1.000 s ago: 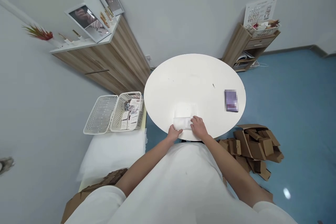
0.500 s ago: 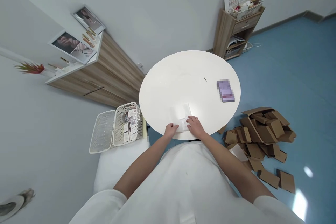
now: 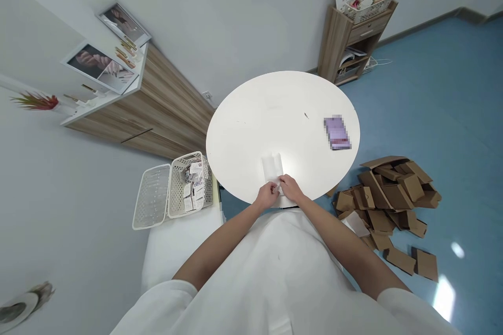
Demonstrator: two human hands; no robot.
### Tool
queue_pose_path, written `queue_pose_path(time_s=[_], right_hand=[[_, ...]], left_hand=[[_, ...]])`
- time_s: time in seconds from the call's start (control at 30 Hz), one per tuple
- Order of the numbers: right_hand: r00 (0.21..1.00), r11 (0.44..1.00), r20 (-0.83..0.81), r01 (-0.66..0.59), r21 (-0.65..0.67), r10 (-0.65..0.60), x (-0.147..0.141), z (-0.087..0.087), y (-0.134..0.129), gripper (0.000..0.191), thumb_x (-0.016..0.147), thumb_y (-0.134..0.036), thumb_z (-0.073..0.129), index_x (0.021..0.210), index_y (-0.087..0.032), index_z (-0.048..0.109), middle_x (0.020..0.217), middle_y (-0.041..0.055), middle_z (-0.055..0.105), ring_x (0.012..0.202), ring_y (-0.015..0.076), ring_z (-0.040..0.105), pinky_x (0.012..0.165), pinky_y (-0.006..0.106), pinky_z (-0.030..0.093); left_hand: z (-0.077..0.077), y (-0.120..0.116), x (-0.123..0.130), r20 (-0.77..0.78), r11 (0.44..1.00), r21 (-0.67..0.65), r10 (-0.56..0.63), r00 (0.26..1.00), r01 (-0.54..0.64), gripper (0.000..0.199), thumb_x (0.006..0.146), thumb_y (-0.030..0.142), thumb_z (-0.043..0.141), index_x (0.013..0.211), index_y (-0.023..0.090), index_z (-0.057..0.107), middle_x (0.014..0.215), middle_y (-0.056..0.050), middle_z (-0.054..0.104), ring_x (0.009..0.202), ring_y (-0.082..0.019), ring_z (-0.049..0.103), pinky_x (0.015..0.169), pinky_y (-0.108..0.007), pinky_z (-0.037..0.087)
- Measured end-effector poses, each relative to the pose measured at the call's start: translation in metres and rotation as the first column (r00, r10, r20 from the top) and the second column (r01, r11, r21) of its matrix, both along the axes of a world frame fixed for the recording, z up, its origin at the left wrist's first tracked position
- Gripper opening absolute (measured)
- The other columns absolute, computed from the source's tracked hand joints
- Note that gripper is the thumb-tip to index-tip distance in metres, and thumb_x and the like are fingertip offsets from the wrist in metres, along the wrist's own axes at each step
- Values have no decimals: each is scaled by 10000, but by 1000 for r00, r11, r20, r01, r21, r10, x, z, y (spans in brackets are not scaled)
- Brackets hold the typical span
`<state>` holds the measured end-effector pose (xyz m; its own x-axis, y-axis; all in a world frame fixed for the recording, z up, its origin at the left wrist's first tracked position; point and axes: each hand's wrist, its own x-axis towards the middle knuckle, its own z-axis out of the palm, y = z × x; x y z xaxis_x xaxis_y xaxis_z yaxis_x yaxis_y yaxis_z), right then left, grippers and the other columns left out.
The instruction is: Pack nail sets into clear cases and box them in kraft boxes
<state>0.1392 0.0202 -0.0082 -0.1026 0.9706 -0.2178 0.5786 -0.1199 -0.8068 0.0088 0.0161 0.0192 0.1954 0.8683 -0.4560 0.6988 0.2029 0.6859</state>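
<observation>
Left hand (image 3: 268,195) and right hand (image 3: 290,188) nearly meet, fingers closed on a thin, translucent white sheet (image 3: 272,166) at the near edge of the oval white table (image 3: 251,131); beyond stretches open tabletop.

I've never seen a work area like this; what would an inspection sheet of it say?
Surface: white oval table, small dark mark beyond its middle
Job's things: thin white sheet near the close edge
Clutter: purple item on the table's right; heaped brown boxes on the floor
Hands: left hand and right hand close together, both apparently pinching the sheet
Cables: pale cord beside the small shelf
Surroundings: wooden cabinet and white basket with packets at left
</observation>
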Motion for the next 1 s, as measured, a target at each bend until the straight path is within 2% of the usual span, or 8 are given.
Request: queue_pose_path(time_s=[0.13, 0.2, 0.3, 0.43, 0.53, 0.63, 0.83, 1.0], right_hand=[[999, 999, 6, 39, -11, -39, -1, 1, 3, 300, 792, -168, 365, 1063, -196, 489, 878, 43, 560, 813, 159, 529, 693, 274, 405], [998, 998, 21, 56, -10, -56, -4, 1, 2, 316, 784, -153, 368, 1081, -191, 470, 903, 49, 558, 827, 167, 529, 704, 288, 407], [997, 998, 44, 64, 27, -65, -5, 0, -2, 334, 780, -145, 368, 1101, -194, 442, 980, 60, 541, 873, 177, 524, 721, 312, 423], [986, 974, 165, -70, 214, 35, 1, 0, -11, 368, 770, -109, 363, 1117, -196, 452, 1199, 99, 463, 1128, 227, 411, 874, 396, 380], [939, 913, 248, -304, 271, 239, 11, 0, -16, 513, 737, -126, 404, 1245, -187, 365, 1355, 88, 336, 1273, 241, 240, 986, 422, 276], [879, 858, 280, -454, 241, 386, 20, 1, -15, 718, 682, -221, 518, 1334, -148, 228, 1390, 117, 282, 1289, 264, 210, 1001, 425, 259], [851, 854, 279, -496, 153, 444, 27, 15, -4, 687, 646, -232, 586, 1278, -138, 332, 1282, 140, 411, 1189, 265, 341, 931, 399, 345], [860, 869, 188, -492, 58, 474, 37, 30, -13, 539, 659, -257, 568, 1182, -183, 458, 1185, 95, 499, 1092, 254, 409, 888, 366, 363]], left_hand=[[5, -10, -3, -25, 976, 82, -200, 979, 202, 223, 697, 244, 528, 909, 184, 565, 892, -36, 581, 792, -160, 545, 688, -278, 440], [6, -12, -8, -94, 957, 179, -216, 972, 230, 291, 721, 256, 501, 1002, 193, 542, 1005, -57, 560, 914, -185, 534, 777, -313, 436], [5, -7, -13, -265, 895, 315, -236, 935, 315, 467, 740, 305, 505, 1184, 188, 420, 1246, -111, 431, 1154, -248, 398, 919, -398, 358], [-4, 2, -13, -382, 834, 279, -358, 852, 476, 578, 744, 330, 512, 1267, 179, 319, 1368, -113, 308, 1273, -271, 238, 1002, -428, 255], [-7, 5, -13, -368, 838, 256, -377, 850, 483, 636, 728, 346, 524, 1289, 161, 288, 1362, -117, 323, 1274, -268, 238, 1013, -421, 236], [-5, 9, -16, -312, 849, 241, -391, 866, 470, 754, 661, 385, 592, 1306, 178, 259, 1358, -113, 328, 1261, -277, 254, 999, -424, 254], [1, 8, -19, -181, 883, 239, -368, 912, 403, 833, 586, 418, 659, 1295, 209, 275, 1282, -99, 412, 1180, -293, 357, 931, -418, 322], [-9, -12, -25, -98, 882, 325, -327, 940, 341, 808, 596, 410, 668, 1282, 195, 299, 1303, -108, 373, 1191, -278, 339, 954, -404, 313]])
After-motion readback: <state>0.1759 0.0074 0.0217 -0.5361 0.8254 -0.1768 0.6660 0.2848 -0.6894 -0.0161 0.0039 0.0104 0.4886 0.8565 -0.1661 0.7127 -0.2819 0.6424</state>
